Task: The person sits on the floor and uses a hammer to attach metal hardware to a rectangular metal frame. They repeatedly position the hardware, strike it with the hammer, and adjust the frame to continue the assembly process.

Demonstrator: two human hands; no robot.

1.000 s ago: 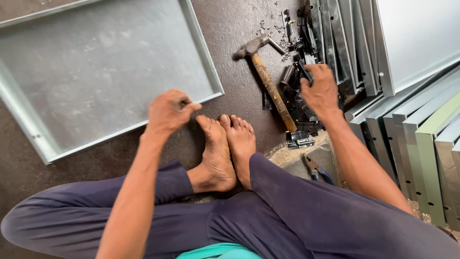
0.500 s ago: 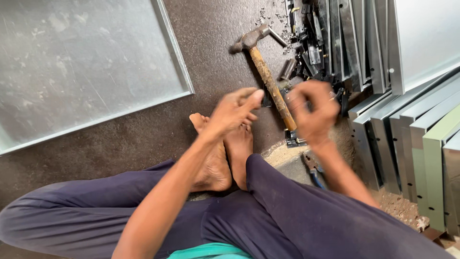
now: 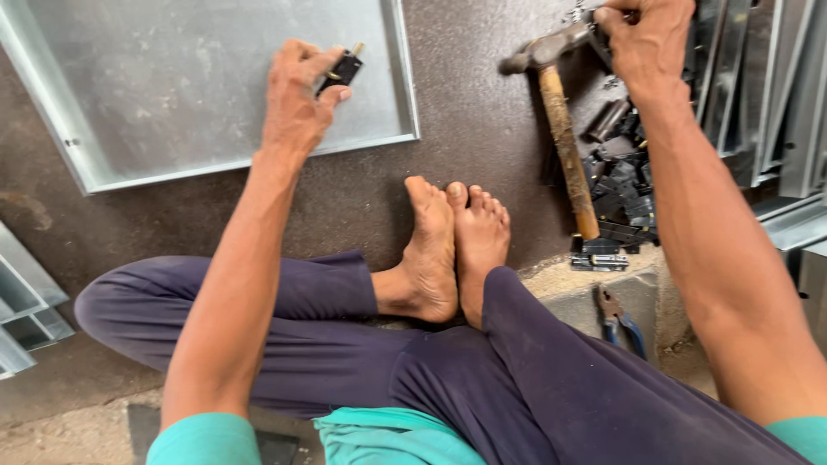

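My left hand [image 3: 299, 96] holds a small black latch part with a brass pin [image 3: 343, 67] over the near edge of a shallow grey sheet-metal tray [image 3: 112, 176] lying on the dark floor. My right hand [image 3: 648, 36] reaches to the top right, fingers closed among small parts beside the head of a wooden-handled hammer [image 3: 560, 129]; what it grips is hidden. A heap of black metal parts [image 3: 624, 185] lies to the right of the hammer handle. I sit cross-legged with my bare feet [image 3: 452, 245] between my arms.
Stacked grey metal panels [image 3: 788, 103] stand at the right edge. Pliers with blue handles [image 3: 622, 317] lie on a concrete ledge near my right knee. More metal channel pieces [image 3: 21, 301] lie at the left edge.
My left hand has carried the black part from near the hammer out to the left over the tray edge. My right hand has moved up to the hammer's head.
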